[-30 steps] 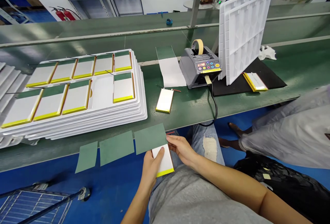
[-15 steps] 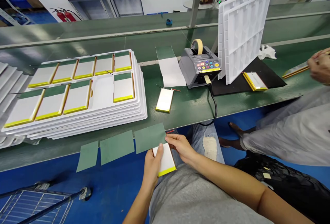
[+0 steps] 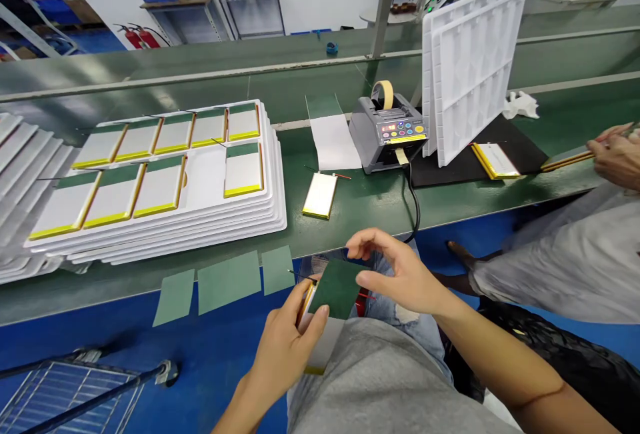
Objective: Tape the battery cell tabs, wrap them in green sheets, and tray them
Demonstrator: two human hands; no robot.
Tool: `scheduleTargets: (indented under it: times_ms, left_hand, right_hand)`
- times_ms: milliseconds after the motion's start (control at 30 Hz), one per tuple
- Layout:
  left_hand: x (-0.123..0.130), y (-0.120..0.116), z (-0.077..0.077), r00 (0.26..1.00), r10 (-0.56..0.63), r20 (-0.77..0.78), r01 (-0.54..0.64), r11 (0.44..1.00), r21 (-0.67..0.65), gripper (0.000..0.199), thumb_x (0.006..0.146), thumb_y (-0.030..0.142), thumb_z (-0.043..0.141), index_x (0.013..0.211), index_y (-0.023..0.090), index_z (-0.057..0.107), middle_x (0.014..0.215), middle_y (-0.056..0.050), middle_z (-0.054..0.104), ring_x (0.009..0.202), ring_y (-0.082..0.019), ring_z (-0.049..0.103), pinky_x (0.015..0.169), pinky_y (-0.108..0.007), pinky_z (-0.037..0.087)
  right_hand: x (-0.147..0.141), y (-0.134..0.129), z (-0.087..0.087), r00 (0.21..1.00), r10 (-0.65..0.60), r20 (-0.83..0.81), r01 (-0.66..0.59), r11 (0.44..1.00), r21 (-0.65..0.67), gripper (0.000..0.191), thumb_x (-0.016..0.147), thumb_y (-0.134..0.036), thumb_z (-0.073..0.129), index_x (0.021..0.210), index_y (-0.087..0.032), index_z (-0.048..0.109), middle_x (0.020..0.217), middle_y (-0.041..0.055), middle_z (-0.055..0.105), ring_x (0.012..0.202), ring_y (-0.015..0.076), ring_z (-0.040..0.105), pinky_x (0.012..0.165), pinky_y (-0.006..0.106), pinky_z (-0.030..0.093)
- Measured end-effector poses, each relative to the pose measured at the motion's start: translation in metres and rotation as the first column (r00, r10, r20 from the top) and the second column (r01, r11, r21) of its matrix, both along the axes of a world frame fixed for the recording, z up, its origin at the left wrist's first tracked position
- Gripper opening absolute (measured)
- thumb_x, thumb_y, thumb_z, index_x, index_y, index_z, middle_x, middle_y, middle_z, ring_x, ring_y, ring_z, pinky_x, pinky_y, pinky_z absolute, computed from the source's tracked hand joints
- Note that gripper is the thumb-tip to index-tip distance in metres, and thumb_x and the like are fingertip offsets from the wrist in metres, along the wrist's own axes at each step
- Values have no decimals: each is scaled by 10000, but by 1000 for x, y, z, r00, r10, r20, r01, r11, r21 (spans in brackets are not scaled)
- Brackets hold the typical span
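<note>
My left hand [image 3: 285,334] grips a flat pouch battery cell [image 3: 320,347] with yellow-taped edges, its thumb lying on a dark green sheet [image 3: 336,289] that covers the cell's upper part. My right hand [image 3: 395,271] hovers open at the sheet's right edge, fingers apart, holding nothing. Thin red and black wires [image 3: 365,295] stick out from the cell's far end. Three more green sheets [image 3: 229,281] lie in a row along the bench edge to the left. Another pouch cell [image 3: 320,195] lies on the bench beyond my hands.
A stack of white trays [image 3: 265,211] holds rows of cells on the green bench, with a tape dispenser [image 3: 387,134] to the right. A co-worker's hand [image 3: 617,157] holds a cell at far right. A wire cart [image 3: 75,397] stands on the blue floor.
The cell has been lifted and turned, and a green sheet from the bench edge now lies over it. My right hand has let go and opened. The co-worker's hand has moved slightly.
</note>
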State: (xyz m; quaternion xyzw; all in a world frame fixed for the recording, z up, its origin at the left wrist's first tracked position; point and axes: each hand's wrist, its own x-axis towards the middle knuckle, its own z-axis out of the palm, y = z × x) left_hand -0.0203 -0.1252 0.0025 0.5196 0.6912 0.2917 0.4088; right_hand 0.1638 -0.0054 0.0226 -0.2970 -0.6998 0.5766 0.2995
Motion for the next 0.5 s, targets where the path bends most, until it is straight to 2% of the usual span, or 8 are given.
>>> scheduleTargets:
  times_ms: [67, 100, 200, 233, 300, 400, 433, 500]
  left_hand:
    - [-2, 5, 0, 995, -97, -13, 97, 995, -5, 498, 882, 382, 448, 1348, 268, 315, 634, 73, 559, 536, -124, 501, 550, -210, 380]
    - [-2, 6, 1, 990, -140, -23, 140, 990, 4, 560, 887, 369, 450, 1391, 286, 220, 562, 96, 483, 482, -113, 440, 507, -200, 342]
    - [1, 4, 5, 973, -230, -28, 232, 963, 135, 736, 874, 323, 506, 1423, 329, 16, 510, 123, 325, 427, -95, 309, 450, -185, 256]
    - [2, 3, 7, 969, -245, -19, 244, 947, 208, 776, 866, 311, 527, 1421, 340, -15, 514, 125, 314, 423, -90, 297, 443, -181, 251]
    - [4, 1, 8, 967, -255, -20, 245, 902, 356, 823, 850, 303, 567, 1423, 352, -22, 511, 129, 306, 404, -81, 289, 424, -171, 252]
    - [4, 3, 7, 969, -241, -55, 237, 842, 484, 862, 821, 298, 618, 1434, 341, 14, 493, 134, 307, 386, -72, 322, 408, -156, 270]
    - [3, 5, 7, 967, -247, -56, 242, 842, 482, 874, 808, 295, 633, 1435, 338, 27, 492, 135, 320, 390, -71, 337, 412, -153, 281]
    - [1, 10, 7, 963, -267, -41, 258, 864, 433, 864, 786, 285, 656, 1430, 339, 82, 494, 137, 337, 397, -69, 337, 424, -149, 296]
  right_hand:
    - [-1, 6, 6, 990, -6, 143, -4, 998, 65, 154, 766, -305, 669, 787, -181, 579, 780, -5, 558, 729, 113, 502, 690, 247, 409]
    - [-3, 7, 7, 986, -1, 170, -7, 999, 48, 182, 761, -300, 674, 704, -170, 559, 712, -19, 533, 662, 97, 476, 626, 229, 391]
    - [-12, 4, 0, 996, 65, 61, -51, 977, -209, 308, 703, -349, 726, 612, -154, 506, 578, -48, 464, 534, 68, 399, 494, 199, 314]
    - [-15, 1, -5, 994, 107, -19, -107, 938, -328, 340, 677, -374, 745, 608, -151, 497, 550, -55, 446, 509, 61, 379, 471, 193, 293]
    - [-22, -6, -14, 965, 185, -187, -257, 813, -523, 396, 651, -425, 756, 596, -148, 478, 521, -65, 420, 475, 48, 340, 439, 184, 250]
    - [-28, -18, -26, 903, 231, -362, -422, 631, -651, 437, 661, -475, 737, 593, -146, 459, 548, -58, 417, 469, 41, 327, 424, 180, 214]
    - [-30, -22, -28, 891, 221, -398, -445, 602, -663, 443, 667, -485, 730, 597, -146, 453, 558, -58, 413, 470, 39, 327, 424, 178, 209]
    - [-32, -28, -33, 885, 187, -427, -446, 602, -662, 437, 689, -494, 711, 618, -150, 451, 570, -58, 403, 474, 41, 326, 433, 177, 214]
